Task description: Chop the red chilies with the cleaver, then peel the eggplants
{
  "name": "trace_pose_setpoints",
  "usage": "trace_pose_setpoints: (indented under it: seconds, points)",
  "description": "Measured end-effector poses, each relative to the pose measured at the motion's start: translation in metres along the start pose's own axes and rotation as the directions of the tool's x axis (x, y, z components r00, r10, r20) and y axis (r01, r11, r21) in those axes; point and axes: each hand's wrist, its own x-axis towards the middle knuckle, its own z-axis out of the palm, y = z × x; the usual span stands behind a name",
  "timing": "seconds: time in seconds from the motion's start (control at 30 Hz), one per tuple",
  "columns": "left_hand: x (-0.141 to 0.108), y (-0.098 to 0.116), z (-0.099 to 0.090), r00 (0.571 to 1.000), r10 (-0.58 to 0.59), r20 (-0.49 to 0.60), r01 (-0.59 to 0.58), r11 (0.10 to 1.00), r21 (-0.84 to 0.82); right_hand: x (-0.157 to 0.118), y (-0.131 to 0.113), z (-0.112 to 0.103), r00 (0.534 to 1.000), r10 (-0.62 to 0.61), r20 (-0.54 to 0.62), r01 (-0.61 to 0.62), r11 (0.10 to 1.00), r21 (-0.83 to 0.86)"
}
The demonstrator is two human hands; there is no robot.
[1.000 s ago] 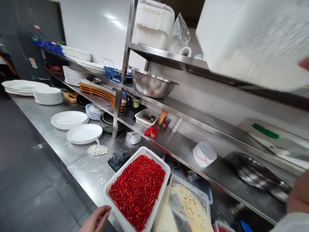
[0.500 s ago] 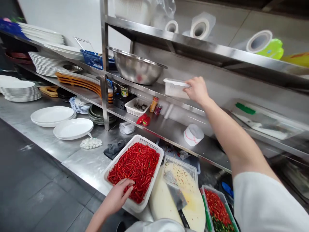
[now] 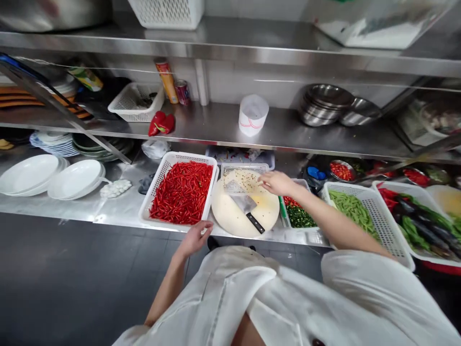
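My left hand [image 3: 196, 236] is at the near right corner of a white perforated basket [image 3: 144, 211] heaped with red chillies [image 3: 183, 192]. Its fingers are loosely bent with the thumb apart, and whether they touch the rim is unclear. Over a round cutting board [image 3: 230, 218], my right hand [image 3: 276, 182] has its slightly curved fingers pointing down. The fingertips are by the right edge of a clear plastic container [image 3: 248, 167] on the board; contact cannot be made out. Seeds are scattered there. A cleaver [image 3: 248, 206] lies on the board, its handle toward me.
Right of the board stand a tub of chopped chillies [image 3: 298, 214], a basket of green beans [image 3: 351, 206] and a basket with eggplants [image 3: 419, 223]. White plates [image 3: 75, 179] are at left. Above runs a steel shelf [image 3: 212, 122] bearing red peppers [image 3: 161, 124] and steel bowls [image 3: 326, 103].
My right hand has let go of the white container on the upper shelf and come down over the board. My left hand has moved off the chillies to the basket's corner. The view has turned right and down.
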Motion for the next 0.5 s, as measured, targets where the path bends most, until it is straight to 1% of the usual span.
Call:
trace_pose_setpoints:
  seconds: [0.03,0.07,0.1,0.13,0.2,0.27,0.33,0.43,0.5]
  points:
    - [0.001,0.006,0.011,1.000,-0.008,0.022,0.008,1.000,0.007,-0.026,0.021,0.034,0.997,0.045,0.063,-0.040,0.997,-0.068]
    - [0.003,0.011,0.022,0.999,-0.012,0.040,0.011,1.000,0.017,-0.046,0.041,0.063,0.991,0.104,0.081,-0.095,0.990,-0.105]
    - [0.006,0.017,0.031,0.998,-0.008,0.058,0.006,0.999,0.035,-0.060,0.058,0.088,0.988,0.138,0.076,-0.128,0.984,-0.121]
    - [0.009,0.023,0.040,0.997,0.007,0.075,-0.012,0.998,0.065,-0.069,0.073,0.108,0.984,0.166,0.058,-0.157,0.978,-0.134]
    - [0.016,0.037,0.055,0.991,0.064,0.120,-0.082,0.985,0.151,-0.075,0.092,0.137,0.984,0.181,0.007,-0.178,0.972,-0.151]
    - [0.023,0.053,0.066,0.977,0.125,0.171,-0.162,0.960,0.227,-0.070,0.103,0.155,0.988,0.151,-0.031,-0.154,0.973,-0.171]
    - [0.029,0.070,0.074,0.970,0.151,0.190,-0.199,0.945,0.261,-0.061,0.110,0.166,0.993,0.109,-0.050,-0.117,0.975,-0.188]
    - [0.027,0.089,0.080,0.981,0.146,0.131,-0.179,0.941,0.286,-0.047,0.118,0.174,0.997,0.067,-0.046,-0.075,0.979,-0.189]
    - [0.019,0.093,0.080,0.989,0.119,0.090,-0.142,0.939,0.312,-0.039,0.123,0.174,0.999,0.041,-0.029,-0.046,0.984,-0.174]
